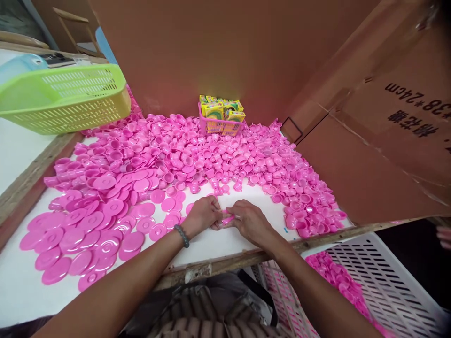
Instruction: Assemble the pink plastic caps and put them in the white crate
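Both my hands meet over the white tabletop (243,244) close to its front edge. My left hand (205,213), with a beaded bracelet on the wrist, pinches one side of a small pink plastic piece (227,218). On the other side, my right hand (249,220) has its fingers closed on the same piece. Its exact shape is mostly covered by my fingers. Loose pink toy cups (214,157) are heaped just beyond my hands. Flat pink toy saucers (93,220) lie overlapping to the left of my left hand.
A pink basket (221,126) of yellow packets stands in the heap. Cardboard walls (225,56) rise behind and to the right. A green basket (66,105) sits at left. Below the right edge is a white crate (380,272) with pink pieces. Someone's fingers (444,237) show far right.
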The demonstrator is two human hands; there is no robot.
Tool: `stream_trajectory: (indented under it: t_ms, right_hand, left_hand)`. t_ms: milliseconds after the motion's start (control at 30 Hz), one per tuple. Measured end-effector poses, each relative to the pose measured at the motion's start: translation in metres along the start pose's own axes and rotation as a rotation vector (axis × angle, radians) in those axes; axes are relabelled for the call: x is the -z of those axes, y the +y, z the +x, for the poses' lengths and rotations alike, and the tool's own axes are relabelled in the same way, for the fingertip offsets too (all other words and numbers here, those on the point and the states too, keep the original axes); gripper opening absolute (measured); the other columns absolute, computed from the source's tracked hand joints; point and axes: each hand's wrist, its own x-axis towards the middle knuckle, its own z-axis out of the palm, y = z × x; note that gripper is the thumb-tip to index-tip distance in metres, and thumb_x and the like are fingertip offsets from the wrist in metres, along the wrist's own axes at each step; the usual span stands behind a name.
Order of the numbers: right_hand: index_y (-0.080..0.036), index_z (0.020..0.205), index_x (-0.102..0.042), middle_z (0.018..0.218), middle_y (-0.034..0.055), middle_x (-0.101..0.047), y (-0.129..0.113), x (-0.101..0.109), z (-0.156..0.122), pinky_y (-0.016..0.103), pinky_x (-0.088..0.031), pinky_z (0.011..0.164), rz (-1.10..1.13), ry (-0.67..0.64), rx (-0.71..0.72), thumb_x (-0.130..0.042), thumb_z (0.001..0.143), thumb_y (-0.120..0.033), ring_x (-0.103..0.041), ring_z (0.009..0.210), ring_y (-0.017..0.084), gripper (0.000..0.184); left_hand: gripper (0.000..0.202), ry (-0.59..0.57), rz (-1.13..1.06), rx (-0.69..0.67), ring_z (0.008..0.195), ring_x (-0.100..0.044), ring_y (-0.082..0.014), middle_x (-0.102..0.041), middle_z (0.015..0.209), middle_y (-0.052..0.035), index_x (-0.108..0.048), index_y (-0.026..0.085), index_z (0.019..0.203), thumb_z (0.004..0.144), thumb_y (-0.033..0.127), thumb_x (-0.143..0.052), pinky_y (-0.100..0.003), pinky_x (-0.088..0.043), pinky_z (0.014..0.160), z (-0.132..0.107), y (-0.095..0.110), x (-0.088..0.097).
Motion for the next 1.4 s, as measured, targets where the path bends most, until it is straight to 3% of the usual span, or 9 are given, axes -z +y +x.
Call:
stream_trajectory:
  t_ms: [100,267,467,633,800,933,1100,1233,1400]
  right_hand:
    - [-0.019,0.074,-0.061,0.068,0.0004,-0.052,0.001,0.004,0.004,0.025,-0.035,0.062,-0.019,-0.041,-0.005,-0.059,0.075,-0.014,-0.047,0.073,0.015,0.005]
    - [-0.022,0.101,-0.058,0.078,0.0016,-0.055,-0.002,-0.001,-0.004,0.024,-0.036,0.065,0.003,-0.037,0.013,-0.054,0.081,-0.023,-0.049,0.077,0.015,0.02]
    - [-0.016,0.081,-0.058,0.072,0.0041,-0.055,-0.017,-0.008,-0.012,0.028,-0.037,0.064,-0.07,0.11,-0.159,-0.058,0.074,-0.049,-0.049,0.07,0.018,0.034]
    - [-0.025,0.101,-0.059,0.08,0.0017,-0.055,-0.008,-0.004,-0.011,0.024,-0.038,0.065,0.094,0.015,-0.038,-0.054,0.081,-0.039,-0.05,0.077,0.015,0.025]
    - [-0.023,0.093,-0.061,0.076,0.0012,-0.051,-0.003,-0.005,-0.009,0.023,-0.037,0.064,0.068,-0.005,-0.028,-0.054,0.082,-0.028,-0.047,0.075,0.015,0.014]
    - [-0.019,0.093,-0.058,0.079,0.0029,-0.051,-0.009,-0.008,-0.011,0.025,-0.037,0.066,-0.006,0.016,-0.048,-0.052,0.081,-0.018,-0.046,0.077,0.016,0.014]
    - [-0.019,0.089,-0.057,0.077,0.0038,-0.052,-0.017,-0.012,-0.014,0.026,-0.037,0.064,-0.074,0.072,-0.118,-0.05,0.083,-0.027,-0.047,0.077,0.018,0.013]
    - [-0.018,0.083,-0.058,0.075,0.0039,-0.056,-0.017,-0.01,-0.014,0.026,-0.037,0.064,0.008,0.13,-0.171,-0.056,0.079,-0.038,-0.049,0.075,0.018,0.02]
    - [-0.022,0.087,-0.063,0.071,-0.0015,-0.058,-0.003,-0.003,-0.009,0.023,-0.036,0.062,0.286,-0.028,-0.099,-0.059,0.077,-0.035,-0.051,0.069,0.013,0.017]
  left_hand:
    - [0.033,0.001,0.013,0.022,0.042,-0.058,-0.0148,-0.056,0.044,0.0032,-0.041,0.017,0.072,0.062,0.024,-0.071,-0.027,-0.051,0.045,0.0,0.002,0.001]
    - [0.022,-0.025,-0.015,-0.02,0.038,-0.054,-0.011,-0.053,0.043,0.006,-0.041,0.017,0.073,0.069,0.017,-0.063,-0.023,-0.048,0.041,0.0,0.0,0.0]
    - [0.032,-0.001,-0.099,-0.137,0.036,-0.048,-0.0057,-0.05,0.048,0.0081,-0.044,0.016,0.07,0.057,0.02,-0.072,-0.017,-0.041,0.038,0.001,-0.006,0.001]
    - [0.032,-0.057,-0.137,-0.146,0.045,-0.052,-0.0065,-0.054,0.056,0.005,-0.047,0.015,0.07,0.053,0.019,-0.074,-0.019,-0.045,0.045,-0.001,-0.006,0.005]
    - [0.033,-0.061,-0.149,-0.086,0.049,-0.055,-0.0089,-0.054,0.058,0.0047,-0.047,0.015,0.071,0.051,0.017,-0.073,-0.024,-0.049,0.049,0.004,-0.011,0.006]
    - [0.029,-0.019,-0.086,-0.113,0.047,-0.052,-0.0081,-0.052,0.056,0.0051,-0.047,0.015,0.069,0.053,0.016,-0.071,-0.022,-0.047,0.045,0.008,-0.014,0.003]
    - [0.024,0.027,-0.006,-0.188,0.05,-0.051,-0.0073,-0.052,0.06,0.0041,-0.049,0.015,0.071,0.057,0.021,-0.068,-0.019,-0.043,0.045,0.003,-0.008,0.002]
    - [0.028,0.01,0.091,-0.291,0.056,-0.051,-0.0068,-0.057,0.073,0.0008,-0.052,0.015,0.077,0.056,0.022,-0.07,-0.018,-0.043,0.05,0.0,-0.009,0.006]
    - [0.034,-0.062,0.049,-0.256,0.057,-0.054,-0.009,-0.058,0.076,-0.001,-0.05,0.016,0.081,0.056,0.025,-0.07,-0.021,-0.046,0.051,0.006,-0.017,0.008]
